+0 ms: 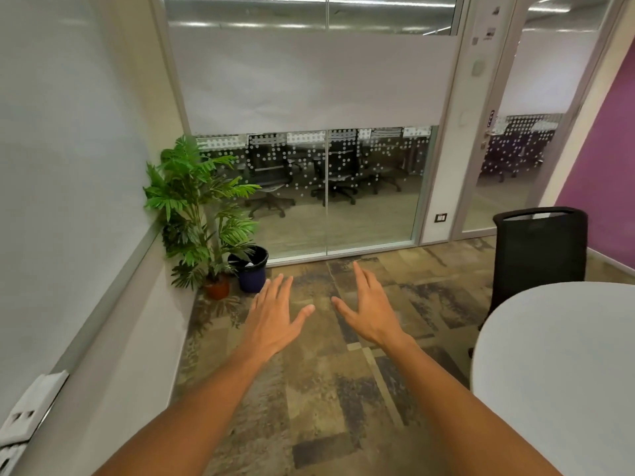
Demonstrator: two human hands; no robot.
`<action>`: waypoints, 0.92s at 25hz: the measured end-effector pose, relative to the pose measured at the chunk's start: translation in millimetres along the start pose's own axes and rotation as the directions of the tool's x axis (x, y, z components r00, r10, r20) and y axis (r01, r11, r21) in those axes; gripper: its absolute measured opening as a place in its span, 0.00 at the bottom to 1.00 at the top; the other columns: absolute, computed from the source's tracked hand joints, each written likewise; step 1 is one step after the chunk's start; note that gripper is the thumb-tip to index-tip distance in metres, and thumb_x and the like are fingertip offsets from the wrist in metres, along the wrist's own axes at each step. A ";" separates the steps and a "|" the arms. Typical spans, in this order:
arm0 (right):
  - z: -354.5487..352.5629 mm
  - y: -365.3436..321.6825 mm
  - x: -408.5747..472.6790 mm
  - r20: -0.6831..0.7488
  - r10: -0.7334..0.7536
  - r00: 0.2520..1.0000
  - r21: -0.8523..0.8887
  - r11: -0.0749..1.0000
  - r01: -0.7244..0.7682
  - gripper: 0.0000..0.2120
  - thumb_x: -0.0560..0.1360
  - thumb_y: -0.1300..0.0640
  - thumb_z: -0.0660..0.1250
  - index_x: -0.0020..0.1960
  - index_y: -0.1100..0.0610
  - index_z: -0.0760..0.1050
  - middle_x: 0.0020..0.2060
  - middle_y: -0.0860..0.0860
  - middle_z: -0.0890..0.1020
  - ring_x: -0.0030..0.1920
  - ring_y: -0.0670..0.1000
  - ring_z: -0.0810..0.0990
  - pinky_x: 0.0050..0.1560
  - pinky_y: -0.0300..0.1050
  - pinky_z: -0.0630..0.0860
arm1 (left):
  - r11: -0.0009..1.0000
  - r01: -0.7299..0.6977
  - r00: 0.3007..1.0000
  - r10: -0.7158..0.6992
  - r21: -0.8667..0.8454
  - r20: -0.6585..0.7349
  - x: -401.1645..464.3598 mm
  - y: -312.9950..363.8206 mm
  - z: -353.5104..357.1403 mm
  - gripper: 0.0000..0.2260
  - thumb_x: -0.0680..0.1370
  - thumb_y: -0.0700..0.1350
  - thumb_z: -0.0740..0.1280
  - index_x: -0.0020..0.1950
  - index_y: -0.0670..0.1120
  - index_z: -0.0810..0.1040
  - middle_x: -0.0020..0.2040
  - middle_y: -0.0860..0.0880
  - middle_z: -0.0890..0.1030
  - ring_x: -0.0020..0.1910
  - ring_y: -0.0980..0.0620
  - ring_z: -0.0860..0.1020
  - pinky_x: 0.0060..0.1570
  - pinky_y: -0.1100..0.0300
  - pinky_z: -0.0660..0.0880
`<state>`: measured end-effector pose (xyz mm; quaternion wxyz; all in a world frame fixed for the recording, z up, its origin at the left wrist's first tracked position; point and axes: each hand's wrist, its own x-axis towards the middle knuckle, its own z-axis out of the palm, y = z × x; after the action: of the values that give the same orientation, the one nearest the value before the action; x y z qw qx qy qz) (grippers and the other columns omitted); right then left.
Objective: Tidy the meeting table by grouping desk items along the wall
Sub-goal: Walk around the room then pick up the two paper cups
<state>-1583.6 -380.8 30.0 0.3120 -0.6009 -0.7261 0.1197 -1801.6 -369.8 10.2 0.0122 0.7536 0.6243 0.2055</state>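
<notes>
Grip: both hands spread flat, fingers straight, holding nothing; left hand [275,312] and right hand [369,309] hang side by side over the floor, palms down, thumbs toward each other.
Desk items: none in view (so weight, stiffness, slipperiness and where to take hold can't be judged from here).
Table: white round top [563,365] at lower right; the part showing is bare, rest is out of frame. Hands are well apart from it.
Wall: white wall [68,166] runs along the left w/ a grey rail, a socket plate low on it near the frame's corner.
Chair: black mesh-back chair [541,249] stands just behind the table.
Corner: potted plant [196,207] in an orange pot, dark bin [252,269] just beside it, both by the glass partition [309,187].
Floor: patchy brown-grey carpet [326,389] under the arms.
Stage (my read): nothing picked up yet, task prob. at its start or between items.
Next: likely turn right toward the table to find the items, then choose a hold per item.
</notes>
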 end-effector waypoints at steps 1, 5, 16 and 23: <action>2.7 6.8 14.2 0.003 -0.009 1.000 -0.011 1.000 0.009 0.43 0.78 0.37 0.62 0.82 0.55 0.46 0.78 0.56 0.59 0.76 0.56 0.60 0.75 0.52 0.62 | 1.000 0.002 1.000 -0.002 -0.011 0.001 12.3 -0.1 8.8 0.39 0.76 0.71 0.51 0.80 0.50 0.53 0.80 0.48 0.55 0.79 0.47 0.52 0.76 0.47 0.56; 5.0 47.2 104.7 0.054 -0.014 0.998 -0.038 0.999 0.016 0.43 0.78 0.36 0.62 0.82 0.54 0.46 0.78 0.55 0.59 0.77 0.55 0.59 0.75 0.54 0.63 | 0.997 0.036 0.998 -0.033 -0.063 0.046 99.5 5.5 41.4 0.39 0.76 0.72 0.50 0.80 0.50 0.52 0.81 0.48 0.54 0.79 0.47 0.51 0.76 0.46 0.56; 50.0 162.1 321.6 -0.013 0.114 0.993 0.031 0.993 -0.114 0.45 0.78 0.37 0.64 0.82 0.50 0.40 0.79 0.51 0.57 0.78 0.51 0.56 0.77 0.50 0.59 | 0.984 -0.078 0.997 0.078 -0.159 -0.009 364.4 -19.4 134.0 0.41 0.73 0.75 0.46 0.79 0.51 0.56 0.79 0.51 0.58 0.79 0.51 0.54 0.77 0.43 0.50; 60.7 214.9 466.8 -0.090 0.268 0.959 0.088 0.962 -0.260 0.45 0.77 0.37 0.64 0.81 0.46 0.39 0.80 0.49 0.54 0.79 0.51 0.55 0.77 0.55 0.61 | 0.953 -0.201 0.977 0.212 -0.226 0.029 547.5 -22.0 179.1 0.38 0.76 0.72 0.51 0.80 0.51 0.55 0.80 0.51 0.55 0.80 0.50 0.50 0.77 0.45 0.48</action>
<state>-1487.1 127.2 9.3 0.3520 -0.6856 -0.6177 0.1569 -1689.4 195.6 1.4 0.0913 0.8138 0.5146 0.2541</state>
